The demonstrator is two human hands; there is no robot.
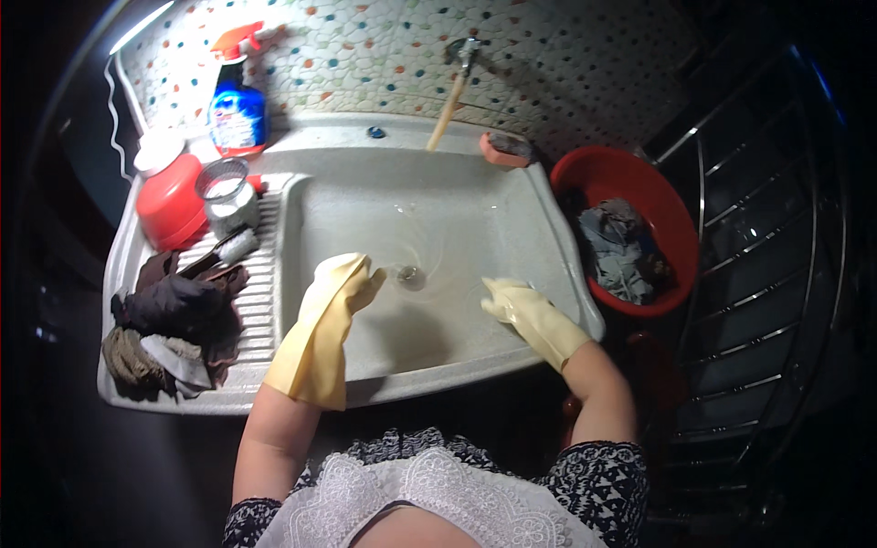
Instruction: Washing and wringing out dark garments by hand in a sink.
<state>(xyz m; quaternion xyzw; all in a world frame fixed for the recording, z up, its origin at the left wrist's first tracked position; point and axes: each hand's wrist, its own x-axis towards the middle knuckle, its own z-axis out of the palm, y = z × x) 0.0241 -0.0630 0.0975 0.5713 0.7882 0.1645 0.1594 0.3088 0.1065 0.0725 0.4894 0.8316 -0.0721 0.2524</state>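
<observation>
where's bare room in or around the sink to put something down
The basin floor between left hand and right hand, around the drain, is bare; so is the back rim between spray bottle and blue piece. The ridged board is crowded on its left with red bottle, jar, brush and cloths.

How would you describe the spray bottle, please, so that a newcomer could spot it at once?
Find the big pale sink, then its back left corner, near the pebbled wall. The spray bottle stands there, behind the red container and the jar. Unlike them, it is blue with a red-orange trigger.
</observation>
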